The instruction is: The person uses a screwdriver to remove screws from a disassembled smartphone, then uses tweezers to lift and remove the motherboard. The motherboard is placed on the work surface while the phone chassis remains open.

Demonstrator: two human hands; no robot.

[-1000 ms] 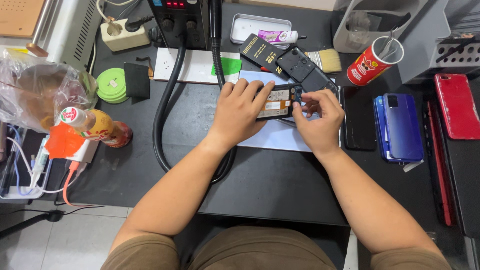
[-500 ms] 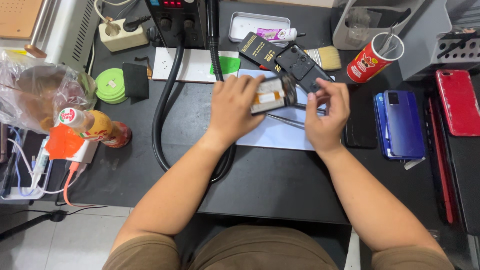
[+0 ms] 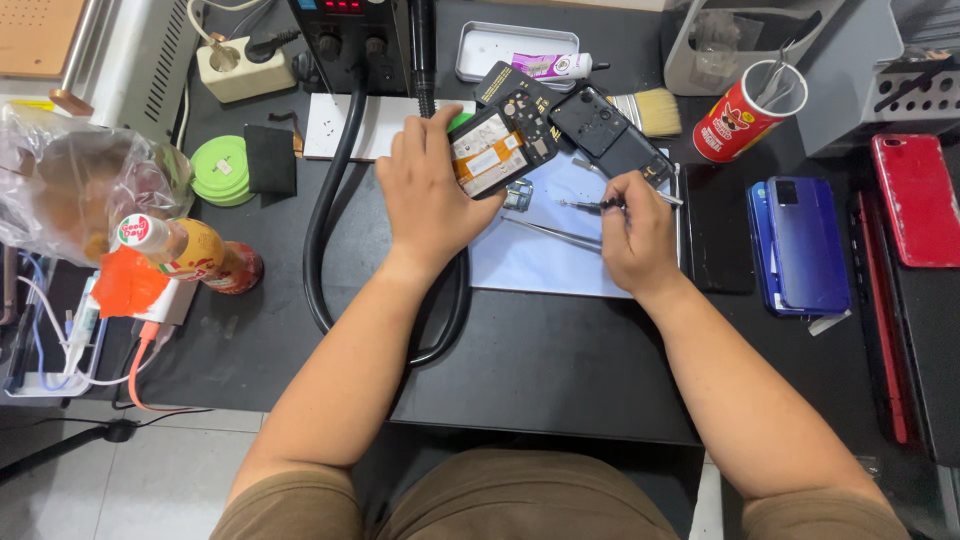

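Observation:
My left hand grips an opened phone with an orange battery showing, lifted and tilted above the white work mat. My right hand rests on the mat's right side and pinches a thin metal tool whose tip points left. A small loose part lies on the mat between the hands. A second thin metal tool lies flat on the mat. A black phone back cover lies just beyond my right hand.
A thick black hose curves past my left arm. A blue phone and a red phone lie at right, beside a red cup of tools. A brush, a metal tray, green discs and a bottle surround the mat.
My left hand has lifted the opened phone off the mat and carried it up and left. My right hand has let go of the phone and drawn back with the thin tool.

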